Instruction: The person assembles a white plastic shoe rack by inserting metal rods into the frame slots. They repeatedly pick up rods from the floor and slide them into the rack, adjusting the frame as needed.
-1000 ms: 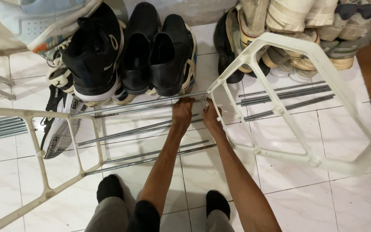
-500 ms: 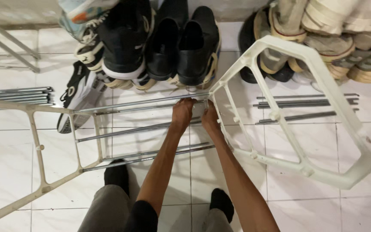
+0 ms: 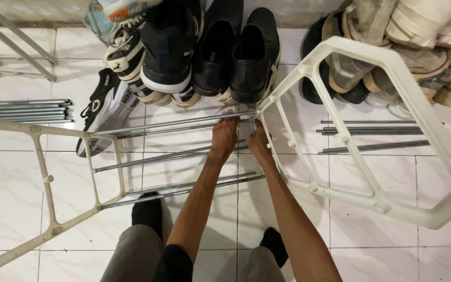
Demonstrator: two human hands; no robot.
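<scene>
**A:** Two big off-white plastic lattice side frames dominating the shot. Right plastic side frame [image 3: 371,130] tilted up off the white tiled floor [image 3: 371,235], left plastic side frame [image 3: 48,177] lying lower, slanting toward the bottom left corner. Joined by several thin chrome metal rods [image 3: 176,156] running between them.

**B:** Yep, seeing that. Behind them, rows of shoes packed along the wall: pair of black slip-on leather shoes [image 3: 236,52], black-and-white high-top sneaker [image 3: 165,47], black sneaker with white sole [image 3: 103,107] flopped on its side just beside the left frame. Heap of beige and tan sandals [image 3: 418,47] top right.

**A:** Also loose bundles of spare metal rods on the tiles, one bundle [image 3: 24,110] at far left, another bundle [image 3: 371,133] showing through the right frame.

**B:** And the hands?

**A:** Both up at the top chrome rod [image 3: 178,124], right where it meets the corner of the right frame. Left hand [image 3: 224,137] curled around the rod end, clenched on it. Right hand [image 3: 259,142] pressed against the frame's corner joint, fingers wrapped round the plastic there. Touching each other, more or less.

**B:** Smallest bit: black-socked feet [image 3: 147,214] planted on the tiles near the lowest rods, grey trousers [image 3: 131,256] at bottom edge.
</scene>
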